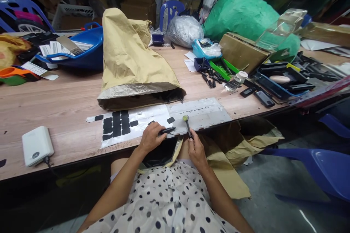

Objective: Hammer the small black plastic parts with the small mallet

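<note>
My left hand [152, 137] is closed around a slim black stick-like piece [167, 130], its tip pointing right above the table edge. In my right hand [197, 149] is a small black-handled tool [188, 126] with a round yellow-green head, held upward over the grey board [202, 113]. Left of my hands lies a white sheet [147, 114] bearing rows of black rounded stickers [117, 123]. One loose black sticker [171, 120] sits near the right edge of the sheet. Part of another is hidden by my left fingers.
A large brown paper sack [133, 58] lies open toward me behind the sheet. At left are a white power bank [37, 145] and a blue basin [82, 58]. To the right stand a green tray [224, 68], a clear jar [235, 81] and a blue tray of black parts [281, 83].
</note>
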Available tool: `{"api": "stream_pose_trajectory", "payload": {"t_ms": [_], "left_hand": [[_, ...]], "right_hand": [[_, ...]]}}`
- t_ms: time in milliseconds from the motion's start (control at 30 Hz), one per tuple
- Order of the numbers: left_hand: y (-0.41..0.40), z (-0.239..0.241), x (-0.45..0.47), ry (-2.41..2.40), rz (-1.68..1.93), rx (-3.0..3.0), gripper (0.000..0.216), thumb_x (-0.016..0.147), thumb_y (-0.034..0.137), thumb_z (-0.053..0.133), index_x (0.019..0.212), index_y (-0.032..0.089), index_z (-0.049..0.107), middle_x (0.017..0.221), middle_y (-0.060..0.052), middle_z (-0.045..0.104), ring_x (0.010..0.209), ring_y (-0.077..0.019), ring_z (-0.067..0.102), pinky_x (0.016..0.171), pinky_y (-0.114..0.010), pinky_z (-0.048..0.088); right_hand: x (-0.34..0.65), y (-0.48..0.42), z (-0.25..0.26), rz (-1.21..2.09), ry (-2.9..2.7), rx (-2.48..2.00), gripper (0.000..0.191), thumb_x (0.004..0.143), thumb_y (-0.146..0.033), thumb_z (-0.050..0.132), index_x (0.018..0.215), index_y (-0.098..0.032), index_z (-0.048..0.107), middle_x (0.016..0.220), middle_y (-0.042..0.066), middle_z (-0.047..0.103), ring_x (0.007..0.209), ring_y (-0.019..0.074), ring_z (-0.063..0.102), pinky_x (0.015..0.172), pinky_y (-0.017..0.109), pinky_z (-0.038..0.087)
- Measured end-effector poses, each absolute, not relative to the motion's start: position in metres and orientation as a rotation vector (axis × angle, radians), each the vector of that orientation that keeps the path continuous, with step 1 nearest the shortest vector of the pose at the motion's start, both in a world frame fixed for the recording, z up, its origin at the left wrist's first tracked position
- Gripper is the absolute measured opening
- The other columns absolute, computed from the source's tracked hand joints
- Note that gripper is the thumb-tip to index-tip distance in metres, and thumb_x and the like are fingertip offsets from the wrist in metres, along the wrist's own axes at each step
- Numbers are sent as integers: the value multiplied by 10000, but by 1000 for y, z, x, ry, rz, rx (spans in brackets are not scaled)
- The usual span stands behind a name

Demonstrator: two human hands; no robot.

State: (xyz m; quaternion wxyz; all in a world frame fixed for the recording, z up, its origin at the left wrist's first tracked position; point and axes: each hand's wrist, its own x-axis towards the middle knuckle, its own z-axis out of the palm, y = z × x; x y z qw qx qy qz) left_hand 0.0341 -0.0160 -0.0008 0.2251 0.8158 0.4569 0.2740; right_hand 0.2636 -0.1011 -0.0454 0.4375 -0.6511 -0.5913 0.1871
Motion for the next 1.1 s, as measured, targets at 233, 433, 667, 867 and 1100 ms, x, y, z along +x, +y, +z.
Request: {"api": "stream_pose_trajectory", "payload": {"t_ms": [233,433,667,867,1100], "left_hand": [[-12,-7,36,1301,827,2103,87,834,255,693,907,216,723,813,-33,646,823,-204,600,777,-335,507],[-10,-4,34,1271,803,2042,129,818,227,681,930,231,746,814,-28,629,813,-195,595,745,-314,503],[-8,-5,33,1210,790,2038,173,828,195,667,963,238,767,815,-22,615,806,-181,589,753,-301,505],[-7,-8,32,1182,803,2072,177,842,182,650,967,227,766,820,-27,608,815,-179,587,772,-303,504],[-8,-7,32,1185,795,2075,167,858,226,657,983,233,767,823,-30,601,815,-187,583,774,-314,508]], "right_hand": [[245,-115,-28,520,-1462,-1593,474,992,-340,456,1434,-199,554,1354,125,661,1271,238,619,1067,391,527],[226,-125,-21,621,-1570,-1483,490,1012,-350,420,1475,-222,520,1315,102,690,1149,229,690,960,351,589],[221,-123,-21,516,-1728,-1390,484,1026,-287,411,1501,-248,498,1399,78,648,1267,230,637,1052,378,555],[223,-122,-26,493,-1802,-1325,504,1030,-232,405,1530,-277,451,1366,62,674,1234,214,662,1031,346,569],[226,-123,-24,451,-1725,-1358,511,1029,-230,425,1540,-249,435,1405,76,643,1272,223,636,1050,364,561]]}}
